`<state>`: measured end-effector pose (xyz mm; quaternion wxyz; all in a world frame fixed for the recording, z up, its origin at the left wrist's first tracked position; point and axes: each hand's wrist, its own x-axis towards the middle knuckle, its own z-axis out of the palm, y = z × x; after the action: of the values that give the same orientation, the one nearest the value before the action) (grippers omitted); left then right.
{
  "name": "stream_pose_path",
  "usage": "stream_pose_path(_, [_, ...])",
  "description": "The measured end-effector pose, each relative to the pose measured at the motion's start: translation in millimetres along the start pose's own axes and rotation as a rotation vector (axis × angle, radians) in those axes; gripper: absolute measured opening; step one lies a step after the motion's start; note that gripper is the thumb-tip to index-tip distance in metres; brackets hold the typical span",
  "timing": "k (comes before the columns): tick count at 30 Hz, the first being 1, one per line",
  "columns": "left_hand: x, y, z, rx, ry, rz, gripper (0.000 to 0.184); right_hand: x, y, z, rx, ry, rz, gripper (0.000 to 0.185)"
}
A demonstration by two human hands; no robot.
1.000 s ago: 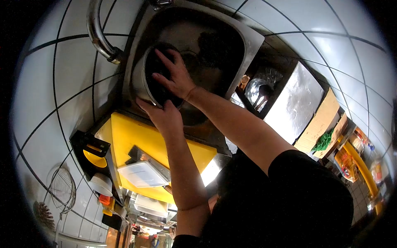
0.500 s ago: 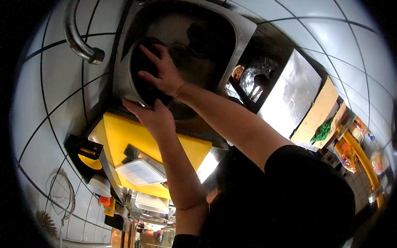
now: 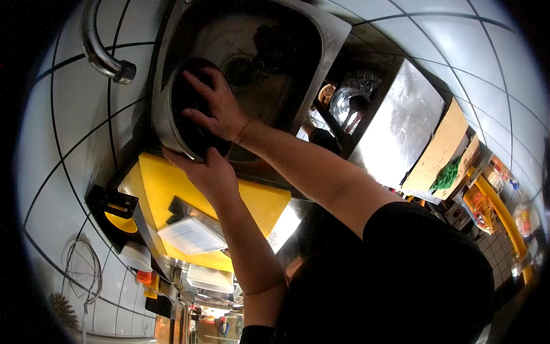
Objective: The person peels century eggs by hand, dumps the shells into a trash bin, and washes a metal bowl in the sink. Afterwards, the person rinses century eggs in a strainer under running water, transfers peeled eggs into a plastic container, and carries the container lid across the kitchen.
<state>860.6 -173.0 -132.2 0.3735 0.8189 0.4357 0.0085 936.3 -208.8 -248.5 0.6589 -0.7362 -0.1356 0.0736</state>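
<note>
A round metal pot (image 3: pixel 167 123) with a dark inside is tilted on its side in the steel sink (image 3: pixel 332 37). My left hand (image 3: pixel 209 175) grips the pot's lower rim, thumb on the inner side and fingers round the outside. Inside the pot lies my right hand (image 3: pixel 220 112), its fingers spread against the dark inner surface; nothing shows in it. The sink's drain (image 3: pixel 239 70) lies just beyond the pot, and a dark clump (image 3: pixel 281 49) that I cannot make out is on the sink floor.
A faucet (image 3: pixel 117 69) reaches over from the tiled wall. Beside the sink, a yellow cutting board (image 3: pixel 260 203) bears a plastic container (image 3: pixel 192 235). A wire skimmer (image 3: pixel 84 269) hangs on the left. To the right stand a metal-topped surface (image 3: pixel 395 126) and a cardboard box (image 3: pixel 435 152).
The pot has tipped so that more of its silvery outer wall shows. Both hands have shifted slightly left with it, and more of the drain is visible.
</note>
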Motion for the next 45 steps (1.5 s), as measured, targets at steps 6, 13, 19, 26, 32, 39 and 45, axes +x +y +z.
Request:
stream_pose_path(6, [-8,2,-4,-0.016,-0.029,-0.055,0.088,-7,0,4,0.006,0.008,0.0,0.077])
stream_pose_path(13, [-14,9,-9,0.082,-0.024,-0.049,0.088,-13,-3,4,0.022,-0.009,0.027,0.077])
stream_pose_path(19, [-15,-1,-11,0.082,-0.013,-0.044,0.089,-16,-6,5,0.024,-0.017,0.04,0.077])
stream_pose_path(26, [-17,-5,-17,0.019,0.014,-0.021,0.088,-18,-12,9,0.032,-0.036,0.049,0.078])
stream_pose_path(32, [-29,9,-33,0.184,0.069,0.002,0.086,-19,-31,10,0.023,-0.033,0.032,0.082])
stream_pose_path(39, [-46,26,-55,0.128,0.073,-0.003,0.083,-25,-57,15,0.095,-0.022,-0.007,0.082])
stream_pose_path(45, [-55,27,-71,0.115,0.091,0.014,0.086,-29,-77,19,0.095,-0.001,-0.05,0.083])
